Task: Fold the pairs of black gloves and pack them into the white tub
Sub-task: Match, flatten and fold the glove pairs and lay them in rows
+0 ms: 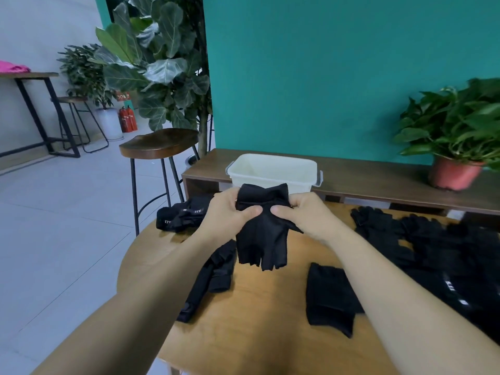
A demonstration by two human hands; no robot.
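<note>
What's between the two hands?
A black fingerless glove, pinched near its cuff by the left hand and the right hand, finger ends hanging down. Head view.

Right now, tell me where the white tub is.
Head view, centre: the white tub stands on the dark shelf, behind the raised black glove, left of the potted plant.

Black fingerless glove [262, 239] hangs cuff-up, in front of the white tub [270, 180].

You get soft, even indoor light with faint shadows. Wide-angle bending warps the edges, and the potted plant [457, 123] at right blurs slightly.
</note>
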